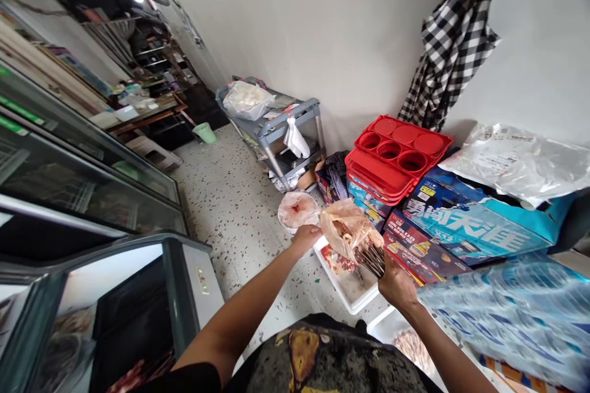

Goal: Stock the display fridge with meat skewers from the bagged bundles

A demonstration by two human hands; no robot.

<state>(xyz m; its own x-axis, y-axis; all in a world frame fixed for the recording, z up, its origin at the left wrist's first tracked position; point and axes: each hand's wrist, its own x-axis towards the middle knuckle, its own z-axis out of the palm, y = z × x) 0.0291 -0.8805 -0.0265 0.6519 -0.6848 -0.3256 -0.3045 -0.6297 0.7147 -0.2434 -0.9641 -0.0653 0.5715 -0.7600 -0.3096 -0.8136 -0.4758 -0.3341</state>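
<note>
My right hand (395, 285) is closed around the handle ends of a bundle of skewers (371, 256). The skewers' meat ends sit inside a thin plastic bag (349, 228). My left hand (305, 237) is closed on the left edge of that bag, fingers pinching the film. Both hands hover above a white tray (354, 296) on the floor that holds pieces of raw meat. A second plastic bag (297, 209) with reddish residue lies just beyond my left hand.
Stacked red trays (396, 156) sit on blue and red cartons (461, 224) at right, with wrapped water bottles (511, 313) nearer. A grey cart (281, 126) stands by the wall. Glass-topped freezers (92, 196) line the left. A checked cloth (449, 49) hangs on the wall.
</note>
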